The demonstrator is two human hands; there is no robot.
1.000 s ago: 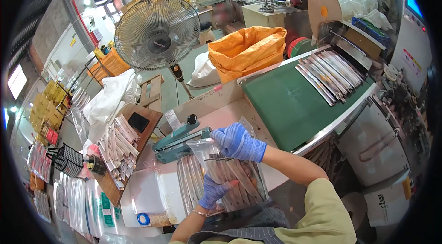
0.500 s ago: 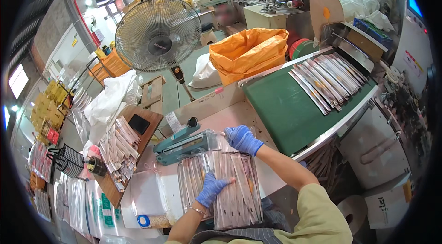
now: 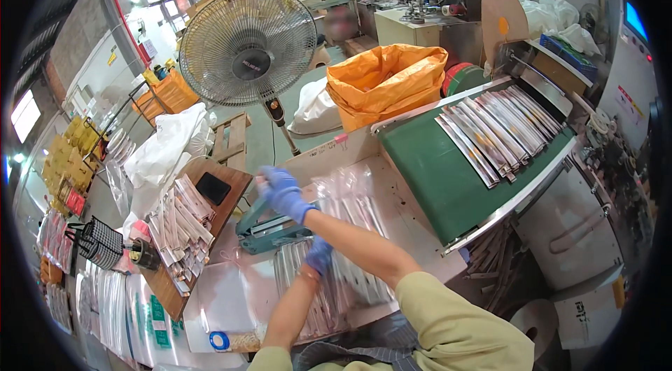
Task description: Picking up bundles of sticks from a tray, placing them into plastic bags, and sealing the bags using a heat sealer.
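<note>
My right hand [image 3: 285, 194], in a blue glove, is closed over the lever end of a teal bench-top bag sealer [image 3: 269, 236]. The lever's black knob is hidden under it. My left hand [image 3: 319, 255], gloved too, is at the clear plastic bags [image 3: 297, 274] of long slim packets beside the sealer; its fingers are mostly hidden by my right forearm. A clear bag top [image 3: 343, 185] lies spread on the pale worktable [image 3: 413, 248], right of the sealer.
A green conveyor belt [image 3: 427, 189] carries a row of slim packets [image 3: 500, 129]. Left, a wooden board [image 3: 227, 199] holds a phone [image 3: 212, 189] and loose packets [image 3: 180, 227]. A fan [image 3: 248, 49] and an orange sack [image 3: 388, 84] stand beyond; a tape roll [image 3: 219, 340] lies near.
My right hand has left the bag's upper end and moved left onto the sealer's lever. My left hand stays near the bags, now partly covered by my right forearm. The view has shifted slightly.
</note>
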